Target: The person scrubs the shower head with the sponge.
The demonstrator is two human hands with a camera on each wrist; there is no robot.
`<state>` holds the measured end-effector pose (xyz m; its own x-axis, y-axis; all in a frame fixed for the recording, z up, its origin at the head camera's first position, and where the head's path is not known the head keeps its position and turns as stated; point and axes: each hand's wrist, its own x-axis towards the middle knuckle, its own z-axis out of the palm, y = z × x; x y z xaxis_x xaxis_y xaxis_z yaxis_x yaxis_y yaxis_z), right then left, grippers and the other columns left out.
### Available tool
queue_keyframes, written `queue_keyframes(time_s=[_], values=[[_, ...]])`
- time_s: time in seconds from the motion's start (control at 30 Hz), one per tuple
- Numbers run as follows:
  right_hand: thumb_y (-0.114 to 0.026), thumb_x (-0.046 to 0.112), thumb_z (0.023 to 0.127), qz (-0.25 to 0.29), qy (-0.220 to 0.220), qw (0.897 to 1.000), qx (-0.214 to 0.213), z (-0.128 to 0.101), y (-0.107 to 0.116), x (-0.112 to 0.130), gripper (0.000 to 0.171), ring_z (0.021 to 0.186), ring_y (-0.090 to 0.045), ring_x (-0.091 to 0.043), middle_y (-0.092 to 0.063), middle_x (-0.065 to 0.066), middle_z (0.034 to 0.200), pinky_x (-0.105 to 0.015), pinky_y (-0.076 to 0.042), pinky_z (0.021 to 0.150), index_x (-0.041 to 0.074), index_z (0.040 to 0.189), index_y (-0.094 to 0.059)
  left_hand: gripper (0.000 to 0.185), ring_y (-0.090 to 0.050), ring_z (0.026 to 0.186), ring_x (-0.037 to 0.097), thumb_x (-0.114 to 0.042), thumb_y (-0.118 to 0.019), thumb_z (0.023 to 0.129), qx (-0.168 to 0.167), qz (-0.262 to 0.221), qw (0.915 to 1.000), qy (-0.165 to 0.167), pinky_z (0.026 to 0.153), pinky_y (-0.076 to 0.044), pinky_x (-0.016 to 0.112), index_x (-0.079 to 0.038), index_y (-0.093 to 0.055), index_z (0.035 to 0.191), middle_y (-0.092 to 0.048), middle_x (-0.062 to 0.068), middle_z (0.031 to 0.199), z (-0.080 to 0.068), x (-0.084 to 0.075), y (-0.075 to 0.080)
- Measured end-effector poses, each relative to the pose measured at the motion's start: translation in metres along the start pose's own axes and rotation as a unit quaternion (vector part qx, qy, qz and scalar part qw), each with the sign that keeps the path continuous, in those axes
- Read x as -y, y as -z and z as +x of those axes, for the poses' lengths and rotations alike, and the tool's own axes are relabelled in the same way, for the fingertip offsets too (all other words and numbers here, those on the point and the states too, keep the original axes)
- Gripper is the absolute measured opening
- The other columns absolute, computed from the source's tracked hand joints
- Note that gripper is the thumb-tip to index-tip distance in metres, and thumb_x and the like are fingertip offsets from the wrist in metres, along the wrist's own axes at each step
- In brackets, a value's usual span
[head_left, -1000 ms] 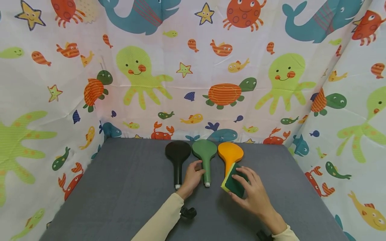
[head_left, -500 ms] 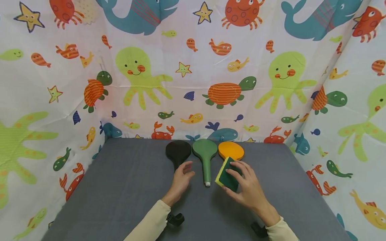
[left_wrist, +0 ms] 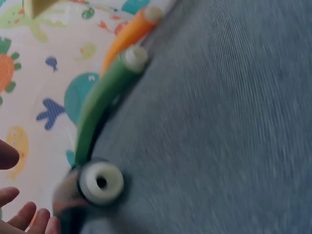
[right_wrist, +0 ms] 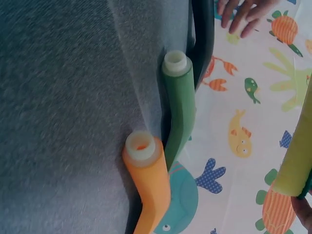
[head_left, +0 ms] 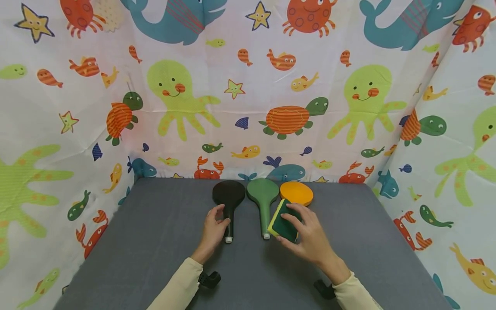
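Three shower heads lie side by side on the grey table (head_left: 155,241): black (head_left: 228,196), green (head_left: 263,193) and orange (head_left: 296,193), handles toward me. My left hand (head_left: 224,216) rests its fingers on the black handle (left_wrist: 100,183) near its white end, with the thumb apart to the left. My right hand (head_left: 289,228) holds a yellow-and-green sponge (head_left: 280,221) just right of the green handle (right_wrist: 178,107), over the orange handle (right_wrist: 146,170). In the right wrist view the sponge's yellow edge (right_wrist: 297,161) shows at the right.
A curtain printed with sea animals (head_left: 248,107) closes in the table at the back and on both sides. The shower heads lie against the back wall. Black wrist-camera mounts (head_left: 209,280) sit under both sleeves.
My left hand has moved left from the green handle to the black handle. My right hand has carried the sponge left and further back, toward the green handle.
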<state>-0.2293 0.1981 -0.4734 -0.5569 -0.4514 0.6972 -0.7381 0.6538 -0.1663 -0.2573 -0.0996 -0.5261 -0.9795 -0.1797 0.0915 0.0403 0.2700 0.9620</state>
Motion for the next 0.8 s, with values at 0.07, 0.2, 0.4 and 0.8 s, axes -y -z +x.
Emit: queue_keyframes(time_s=[0.07, 0.2, 0.4, 0.8], values=[[-0.071, 0.055, 0.081, 0.002, 0.0, 1.0, 0.003, 0.002, -0.003, 0.001, 0.054, 0.127, -0.048, -0.031, -0.053, -0.012, 0.139, -0.057, -0.044, 0.098, 0.018, 0.121, -0.065, 0.052, -0.052, 0.125, 0.042, -0.007, -0.064, 0.089, -0.002, 0.011, 0.9999, 0.009, 0.099, -0.046, 0.053, -0.004, -0.051, 0.139, -0.05, 0.022, 0.138, 0.002, 0.005, 0.003], [-0.069, 0.057, 0.084, 0.012, 0.004, 1.0, 0.002, 0.005, -0.008, 0.003, 0.054, 0.127, -0.048, -0.032, -0.053, -0.012, 0.139, -0.057, -0.044, 0.098, 0.018, 0.121, -0.066, 0.057, -0.049, 0.13, 0.041, -0.011, -0.065, 0.089, 0.015, 0.038, 0.9985, 0.036, 0.101, -0.045, 0.054, -0.004, -0.046, 0.142, -0.048, 0.022, 0.143, 0.006, 0.016, 0.004], [-0.071, 0.054, 0.083, 0.017, 0.001, 1.0, 0.012, 0.009, -0.013, 0.006, 0.053, 0.129, -0.047, -0.031, -0.053, -0.011, 0.14, -0.058, -0.042, 0.101, 0.019, 0.122, -0.065, 0.065, -0.048, 0.131, 0.039, -0.018, -0.069, 0.089, 0.03, 0.075, 0.9959, 0.04, 0.101, -0.044, 0.054, -0.005, -0.041, 0.146, -0.047, 0.021, 0.145, 0.013, 0.026, -0.001], [-0.078, 0.046, 0.077, 0.024, 0.002, 1.0, 0.009, 0.012, -0.02, 0.01, 0.053, 0.129, -0.047, -0.031, -0.054, -0.012, 0.139, -0.057, -0.041, 0.103, 0.02, 0.121, -0.065, 0.076, -0.058, 0.115, 0.037, -0.018, -0.078, 0.08, 0.017, 0.129, 0.9908, 0.038, 0.092, -0.048, 0.052, -0.001, -0.042, 0.145, -0.058, 0.023, 0.128, 0.021, 0.025, -0.012]])
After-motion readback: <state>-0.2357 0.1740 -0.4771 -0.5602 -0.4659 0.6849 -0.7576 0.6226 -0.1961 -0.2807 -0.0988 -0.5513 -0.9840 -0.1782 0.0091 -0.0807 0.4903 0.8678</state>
